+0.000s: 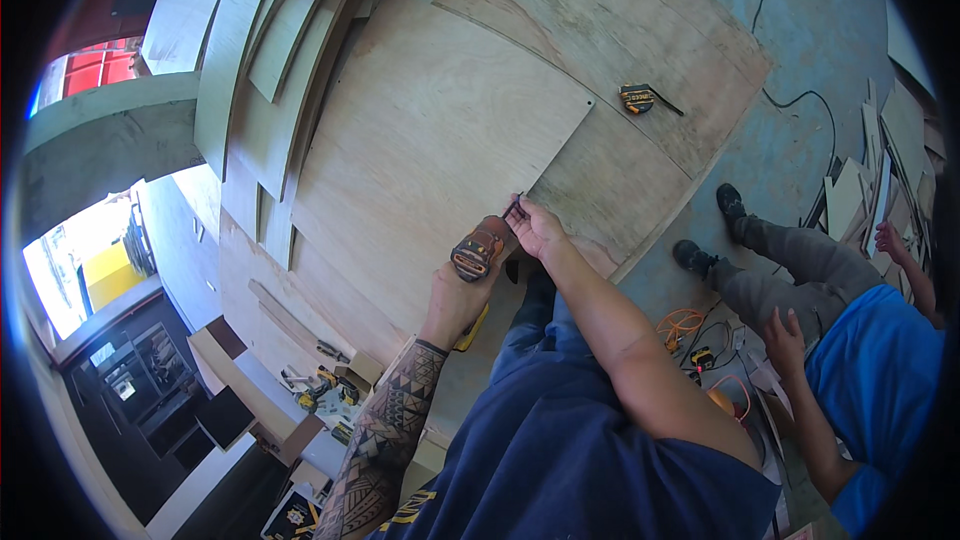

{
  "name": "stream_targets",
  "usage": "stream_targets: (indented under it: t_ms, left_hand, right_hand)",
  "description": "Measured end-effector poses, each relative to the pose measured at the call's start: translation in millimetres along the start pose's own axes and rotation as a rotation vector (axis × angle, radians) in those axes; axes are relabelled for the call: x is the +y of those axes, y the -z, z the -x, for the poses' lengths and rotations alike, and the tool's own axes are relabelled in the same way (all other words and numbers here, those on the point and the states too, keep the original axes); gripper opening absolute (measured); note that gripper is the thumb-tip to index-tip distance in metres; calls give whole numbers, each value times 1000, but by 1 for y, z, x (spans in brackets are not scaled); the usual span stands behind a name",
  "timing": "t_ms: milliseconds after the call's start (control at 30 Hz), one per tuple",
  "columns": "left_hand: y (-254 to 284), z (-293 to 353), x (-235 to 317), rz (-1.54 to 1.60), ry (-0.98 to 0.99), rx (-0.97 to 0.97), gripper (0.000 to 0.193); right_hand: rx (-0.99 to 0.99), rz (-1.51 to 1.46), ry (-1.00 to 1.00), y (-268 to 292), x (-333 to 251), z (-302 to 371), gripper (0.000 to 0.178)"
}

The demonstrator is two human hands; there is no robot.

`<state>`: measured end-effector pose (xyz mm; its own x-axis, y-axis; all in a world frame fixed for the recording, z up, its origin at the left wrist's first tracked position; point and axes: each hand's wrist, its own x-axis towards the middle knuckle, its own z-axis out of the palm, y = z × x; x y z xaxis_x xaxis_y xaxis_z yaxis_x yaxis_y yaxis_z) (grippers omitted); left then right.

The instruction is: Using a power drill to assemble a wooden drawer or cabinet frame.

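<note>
Gripping: left hand (456,290) closed round brown-and-black power drill (479,249) at pale rectangular plywood panel's (440,120) near corner; right hand (538,228) curled at slim dark bit (511,209), pinch unclear.

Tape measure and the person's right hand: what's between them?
Only a bare stretch of plywood lies between the tape measure and right hand, seen in the head view.

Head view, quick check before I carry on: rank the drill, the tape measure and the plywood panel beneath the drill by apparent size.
1. Plywood panel, by far
2. Drill, though partly hidden
3. Tape measure; possibly farther from the camera
</note>
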<state>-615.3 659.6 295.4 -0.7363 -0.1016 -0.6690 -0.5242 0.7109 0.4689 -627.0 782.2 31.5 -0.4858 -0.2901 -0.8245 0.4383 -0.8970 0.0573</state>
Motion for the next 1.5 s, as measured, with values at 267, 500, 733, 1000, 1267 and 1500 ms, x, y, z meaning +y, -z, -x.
stream_targets:
  t_ms: [267, 500, 733, 1000, 1267, 1500]
  left_hand:
    - [0, -1, 3, -3, -64, 28, 36]
    - [11, -4, 17, -37, 61, -35, 37]
    - [4, -23, 11, -89, 81, -57, 38]
    - [-11, -37, 10, 82, 65, -45, 42]
    - [-34, -53, 4, 306, 16, -29, 43]
    - [-11, -8, -56, 380, 238, -159, 60]
  right_hand:
    - [-3, 45, -25, -4, -2, 9, 19]
    - [405, 816, 561, -20, -35, 18, 24]
    - [507, 915, 513, -53, -72, -4, 20]
    - [687, 1079, 429, -41, -77, -26, 24]
    - [651, 1402, 758, 34, -123, -82, 29]
    - [574, 1249, 394, 7, -116, -89, 36]
